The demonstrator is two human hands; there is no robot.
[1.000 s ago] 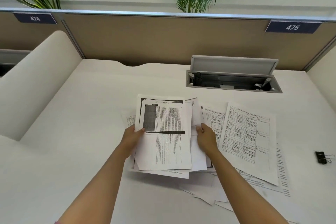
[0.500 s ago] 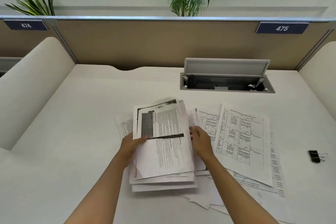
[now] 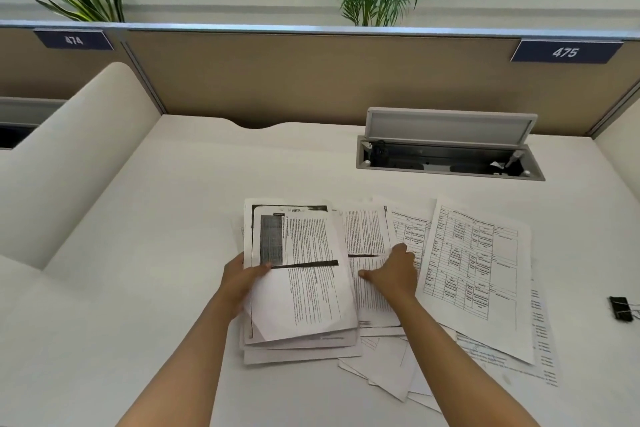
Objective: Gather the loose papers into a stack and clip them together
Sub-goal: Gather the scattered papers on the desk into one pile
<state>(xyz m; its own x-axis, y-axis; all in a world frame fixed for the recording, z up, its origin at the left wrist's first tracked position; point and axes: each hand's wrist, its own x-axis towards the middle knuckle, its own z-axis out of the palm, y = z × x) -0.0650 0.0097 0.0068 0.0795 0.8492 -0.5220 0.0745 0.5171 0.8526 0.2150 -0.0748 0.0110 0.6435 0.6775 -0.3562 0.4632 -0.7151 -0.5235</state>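
**Gathering loose sheets before clipping: halfway there**

A partial stack [image 3: 298, 274] of printed sheets was held at its left edge by the left hand [image 3: 242, 279], thumb curled over the top page and fingers tucked underneath, so a proper grip on the paper. The right hand [image 3: 393, 274] was laid on the next text page [image 3: 367, 236] just beside the stack, knuckles up. Whether the fingers were pinching that page or only pressing it flat couldn't be told from this angle, but they looked bent onto it.

Best guess at the step: the neighbouring page was about to be slid across onto the stack. It's probably done best by dragging the page flat on the desk [image 3: 156, 253] rather than lifting it, with the stack pinned by the left thumb so the top sheets aren't fanned further. The lower edges were already stepped and uneven, so a tap on the desk would be needed before clipping.

Materials: thin white copy paper, floppy, slightly curled at the corners, some with dense text and black copier streaks. A table-printed sheet [image 3: 478, 270] was lying further right over more pages, with blank-looking sheets [image 3: 388, 367] angled below. The black binder clip [image 3: 621, 308] was sitting well apart at the desk's right edge, small and metal, untouched.
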